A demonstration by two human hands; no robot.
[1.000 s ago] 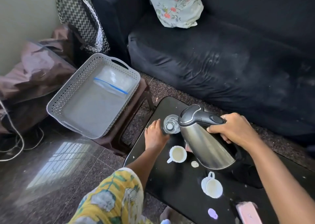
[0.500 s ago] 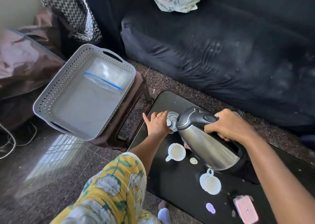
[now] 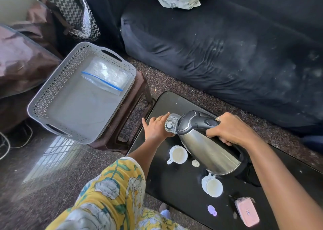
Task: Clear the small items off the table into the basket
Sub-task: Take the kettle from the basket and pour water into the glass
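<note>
Kettle (image 3: 209, 152) of steel sits tilted over the black table (image 3: 174, 191), its handle clenched in the right hand (image 3: 230, 130). Just left of its lid, the left hand (image 3: 157, 126) (a ring on one finger) grasps a clear glass (image 3: 170, 124). Two white cups (image 3: 178, 154) sit beside the kettle. The grey basket (image 3: 43, 96) stands well left of it.
</note>
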